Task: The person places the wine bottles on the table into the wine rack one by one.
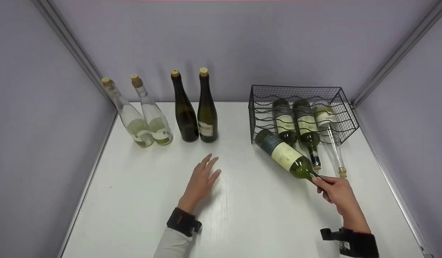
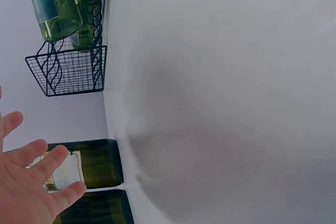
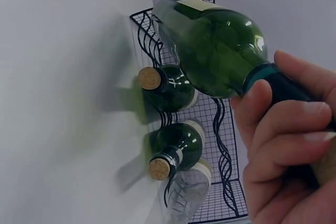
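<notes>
By its neck, my right hand (image 1: 337, 191) grips a green wine bottle (image 1: 287, 156) with a cream label. The bottle is tilted, its base up and to the left at the front of a black wire wine rack (image 1: 255, 122). Two green bottles (image 1: 284, 123) (image 1: 307, 123) and a clear bottle (image 1: 332, 134) lie in the rack with their corked necks toward me. My left hand (image 1: 201, 179) hovers over the white table with its fingers spread, holding nothing. In the left wrist view, its fingers (image 2: 50, 163) appear in front of a dark bottle.
Two dark corked bottles (image 1: 185, 114) (image 1: 207, 111) stand near the back wall, left of the rack. Farther left stand two clear corked bottles (image 1: 129, 118) (image 1: 154, 116). Grey walls (image 1: 38, 125) enclose the white table (image 1: 134, 200) at the back and both sides.
</notes>
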A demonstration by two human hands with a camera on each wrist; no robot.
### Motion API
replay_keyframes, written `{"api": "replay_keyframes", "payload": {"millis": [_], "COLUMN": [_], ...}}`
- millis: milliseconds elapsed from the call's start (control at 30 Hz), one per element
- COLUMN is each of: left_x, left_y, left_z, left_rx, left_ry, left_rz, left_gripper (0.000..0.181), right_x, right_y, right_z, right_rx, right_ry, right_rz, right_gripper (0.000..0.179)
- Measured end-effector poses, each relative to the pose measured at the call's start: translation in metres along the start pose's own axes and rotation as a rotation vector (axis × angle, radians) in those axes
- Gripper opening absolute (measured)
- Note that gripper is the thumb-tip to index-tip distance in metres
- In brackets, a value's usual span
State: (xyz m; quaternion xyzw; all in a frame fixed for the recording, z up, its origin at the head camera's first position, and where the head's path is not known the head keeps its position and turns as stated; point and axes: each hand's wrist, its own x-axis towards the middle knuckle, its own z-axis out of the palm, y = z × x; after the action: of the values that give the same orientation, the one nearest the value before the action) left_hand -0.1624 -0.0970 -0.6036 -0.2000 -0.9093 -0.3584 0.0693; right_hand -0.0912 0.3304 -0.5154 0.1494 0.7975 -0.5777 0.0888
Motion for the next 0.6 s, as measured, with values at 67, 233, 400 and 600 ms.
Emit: {"api": "replay_keyframes", "payload": {"millis": [67, 233, 400, 600], "left_x": [-0.001, -0.001, -0.001, -0.002], "left_y": [0.0, -0.001, -0.001, 0.003], "left_z": [0.0, 0.0, 0.001, 0.001], "left_rx": [-0.002, -0.005, -0.003, -0.001], "left_ry": [-0.001, 0.007, 0.012, -0.019], "left_rz": [-0.004, -0.003, 0.003, -0.022], "left_gripper": [0.054, 0.053, 0.054, 0.055], "right_x": [0.002, 0.007, 0.012, 0.021], "right_y": [0.0, -0.001, -0.002, 0.003], "right_z": [0.006, 0.022, 0.043, 0.071], "right_rx": [0.021, 0.09, 0.185, 0.244], "right_ry": [0.015, 0.046, 0.048, 0.053], "right_rz": [0.013, 0.051, 0.056, 0.005], "right_gripper": [0.044, 0.043, 0.035, 0.033]}}
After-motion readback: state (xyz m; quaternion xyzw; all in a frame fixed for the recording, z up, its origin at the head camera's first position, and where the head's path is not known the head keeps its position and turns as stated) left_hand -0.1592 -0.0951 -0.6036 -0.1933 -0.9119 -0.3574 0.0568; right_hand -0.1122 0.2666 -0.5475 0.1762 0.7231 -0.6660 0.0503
